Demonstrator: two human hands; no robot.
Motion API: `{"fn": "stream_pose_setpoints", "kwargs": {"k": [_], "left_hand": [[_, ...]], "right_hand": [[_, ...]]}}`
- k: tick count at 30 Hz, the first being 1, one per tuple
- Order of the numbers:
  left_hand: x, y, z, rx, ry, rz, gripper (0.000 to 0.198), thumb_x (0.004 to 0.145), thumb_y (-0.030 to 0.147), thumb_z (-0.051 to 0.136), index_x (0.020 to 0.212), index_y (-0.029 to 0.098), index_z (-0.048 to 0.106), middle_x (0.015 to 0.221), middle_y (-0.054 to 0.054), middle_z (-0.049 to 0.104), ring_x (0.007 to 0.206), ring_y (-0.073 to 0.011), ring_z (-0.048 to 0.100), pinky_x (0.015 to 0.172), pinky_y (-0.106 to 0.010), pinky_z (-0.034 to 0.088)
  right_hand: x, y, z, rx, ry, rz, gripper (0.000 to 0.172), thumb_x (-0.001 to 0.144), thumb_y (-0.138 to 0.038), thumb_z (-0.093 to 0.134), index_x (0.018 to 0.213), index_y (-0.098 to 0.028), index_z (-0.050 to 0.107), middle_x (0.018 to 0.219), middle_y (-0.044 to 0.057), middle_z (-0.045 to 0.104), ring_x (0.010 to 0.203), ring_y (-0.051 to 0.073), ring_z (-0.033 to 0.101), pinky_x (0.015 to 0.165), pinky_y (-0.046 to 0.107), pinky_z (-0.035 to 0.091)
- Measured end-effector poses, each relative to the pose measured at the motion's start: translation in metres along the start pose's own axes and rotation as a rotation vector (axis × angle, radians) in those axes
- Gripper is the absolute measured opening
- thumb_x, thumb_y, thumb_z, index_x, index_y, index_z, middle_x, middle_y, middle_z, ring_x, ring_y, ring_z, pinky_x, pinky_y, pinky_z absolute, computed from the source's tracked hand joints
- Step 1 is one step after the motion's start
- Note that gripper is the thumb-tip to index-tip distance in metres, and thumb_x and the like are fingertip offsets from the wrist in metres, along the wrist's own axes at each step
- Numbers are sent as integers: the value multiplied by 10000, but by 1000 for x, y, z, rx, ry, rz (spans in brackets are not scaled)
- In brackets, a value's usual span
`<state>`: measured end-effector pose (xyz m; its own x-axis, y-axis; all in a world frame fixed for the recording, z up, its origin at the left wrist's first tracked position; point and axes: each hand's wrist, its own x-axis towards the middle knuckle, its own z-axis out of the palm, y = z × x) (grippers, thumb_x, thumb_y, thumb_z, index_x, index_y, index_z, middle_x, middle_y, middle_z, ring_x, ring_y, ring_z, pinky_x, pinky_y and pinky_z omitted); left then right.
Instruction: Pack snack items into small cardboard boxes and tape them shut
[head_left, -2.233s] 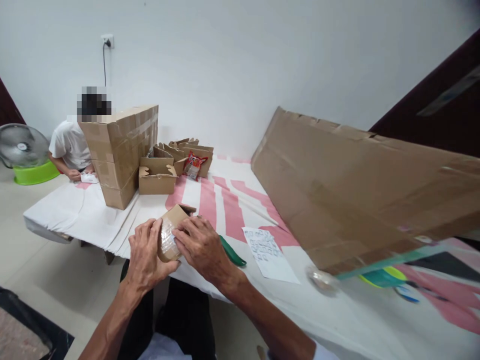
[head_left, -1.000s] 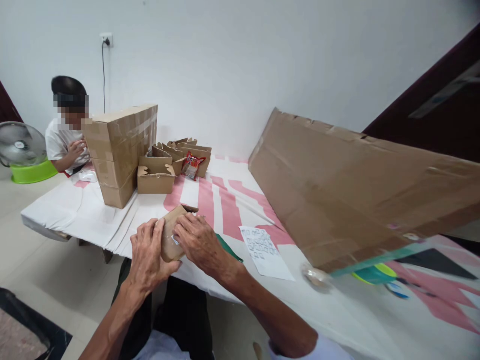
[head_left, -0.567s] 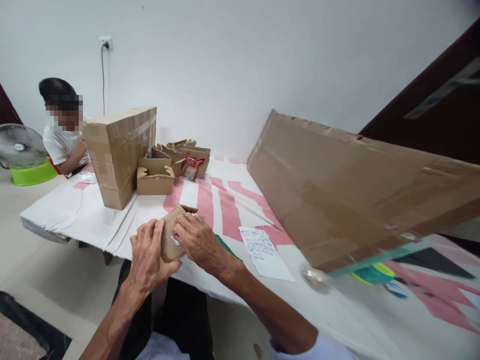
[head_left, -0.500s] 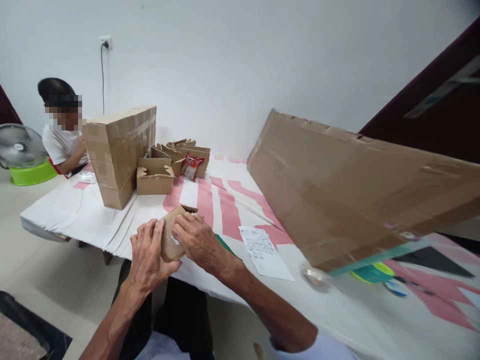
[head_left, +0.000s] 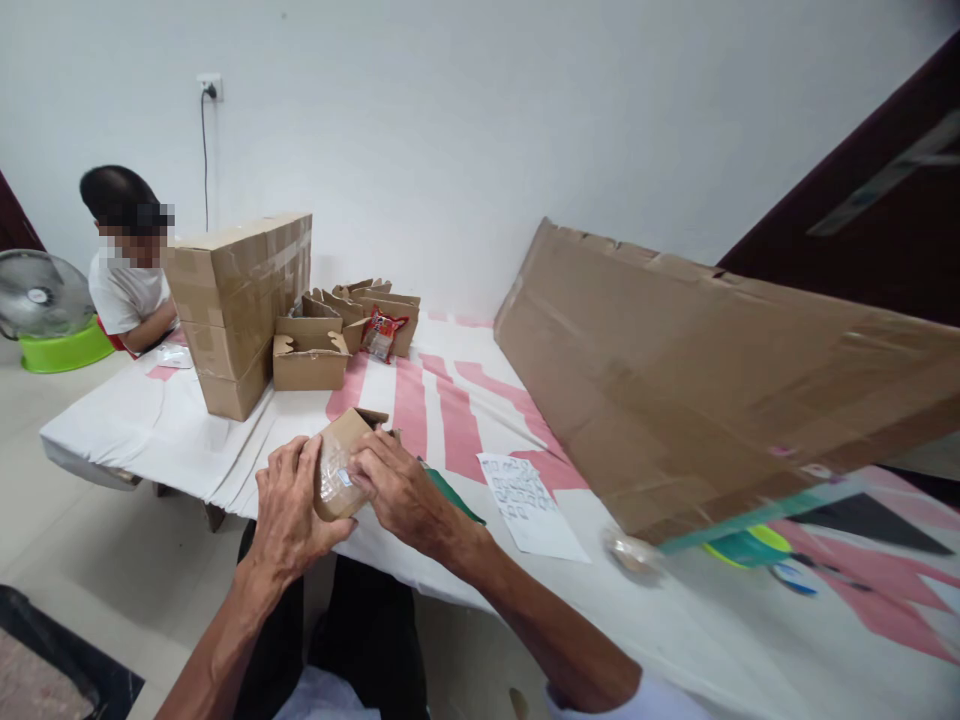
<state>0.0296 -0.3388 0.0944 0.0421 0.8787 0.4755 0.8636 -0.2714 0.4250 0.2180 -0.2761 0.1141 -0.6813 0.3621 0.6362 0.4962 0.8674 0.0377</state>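
Observation:
A small brown cardboard box (head_left: 335, 452) is tilted over the table's near edge, between my two hands. Shiny clear tape and a small pale patch show on its facing side. My left hand (head_left: 291, 508) wraps round the left side, its thumb along the lower edge. The fingers of my right hand (head_left: 396, 492) are bent together against the right side of the box; what they pinch, if anything, is hidden. Just beyond my right wrist, a dark green flat thing (head_left: 452, 493) lies on the table, partly covered.
Open small cartons (head_left: 309, 365) and a red packet (head_left: 382, 335) stand beyond my hands, beside a tall taped carton stack (head_left: 244, 320). A written sheet (head_left: 532, 508) and a large cardboard panel (head_left: 697, 390) are rightward. Another person (head_left: 124, 290) sits far left.
The box has shifted slightly left and turned, showing more of its taped face. My right fingers have moved a little along its side. The other person's head has lowered.

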Motion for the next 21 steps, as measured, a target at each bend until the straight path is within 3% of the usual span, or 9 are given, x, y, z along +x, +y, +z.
{"fn": "stream_pose_setpoints", "kwargs": {"k": [6,10,15,18,21], "left_hand": [[1,2,0,6,-7,-9,964,663,287,779,1543,209,394,1481,-193,542,1329,-411,511,1008,-544,446],[1,3,0,9,-9,-1,969,656,279,786,1540,200,397,1485,-198,541,1342,-411,508,1015,-546,450],[1,2,1,7,2,-1,965,657,262,785,1538,211,395,1485,-190,542,1341,-407,511,1026,-559,450],[0,-1,-1,1,3,-8,975,654,262,794,1540,207,390,1495,-190,533,1352,-410,511,1028,-565,459],[-1,-5,-3,-2,-5,-30,995,656,280,814,1547,202,379,1501,-192,527,1376,-413,501,1042,-574,463]], "right_hand": [[4,4,-2,-71,-72,-11,165,1049,-145,526,1011,-179,683,972,82,678,979,249,567,903,396,458],[8,4,-1,-121,-111,-46,222,1031,-126,531,884,-192,683,921,76,669,937,242,540,877,384,426],[11,4,3,-125,-107,-53,216,1003,-81,521,887,-178,675,917,89,674,932,241,551,881,381,428],[11,2,-2,56,-17,-46,245,1023,-88,471,882,-189,644,915,82,676,916,229,578,870,382,464],[10,-2,-22,365,222,132,180,1045,-148,482,945,-215,616,944,64,662,936,216,619,847,374,509]]}}
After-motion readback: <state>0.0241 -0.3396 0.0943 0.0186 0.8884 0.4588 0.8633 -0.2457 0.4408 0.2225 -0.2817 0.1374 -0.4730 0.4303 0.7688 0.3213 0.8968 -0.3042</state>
